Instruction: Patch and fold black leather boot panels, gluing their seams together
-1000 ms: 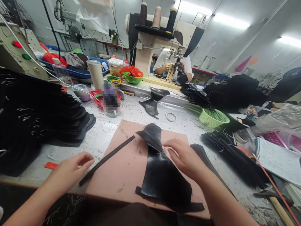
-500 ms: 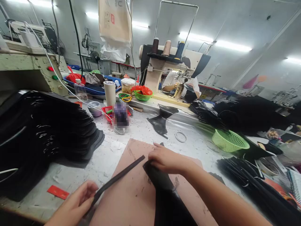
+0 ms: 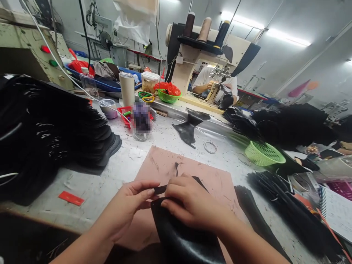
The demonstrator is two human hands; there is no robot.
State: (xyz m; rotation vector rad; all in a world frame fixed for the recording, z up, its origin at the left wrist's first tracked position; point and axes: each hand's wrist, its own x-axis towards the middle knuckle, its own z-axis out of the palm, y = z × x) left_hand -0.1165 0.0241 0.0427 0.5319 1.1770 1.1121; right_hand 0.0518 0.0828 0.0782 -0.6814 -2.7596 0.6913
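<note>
Between thumb and fingers, my left hand (image 3: 128, 203) pinches a narrow black strip (image 3: 160, 189). The strip runs right, under the fingers of my right hand (image 3: 191, 201). That hand is closed over the top edge of a shiny black leather piece (image 3: 184, 240), its thumb lying on the near side. Both hands are close together above a pinkish board (image 3: 217, 170). How the strip meets the leather's edge is hidden by my right fingers. A small black scrap (image 3: 176, 168) lies on the board just beyond them.
A tall stack of black pieces (image 3: 68, 128) stands at left, near a red strip (image 3: 70, 198). Black strips (image 3: 291, 212) and a green basket (image 3: 264, 154) lie at right. Behind are a cut black piece (image 3: 189, 126), a tape roll (image 3: 210, 147), a sewing machine (image 3: 187, 79) and another person (image 3: 202, 80).
My left hand has brought the strip up and right to the leather's edge. My right hand has moved slightly nearer to me, and the view has tilted downward.
</note>
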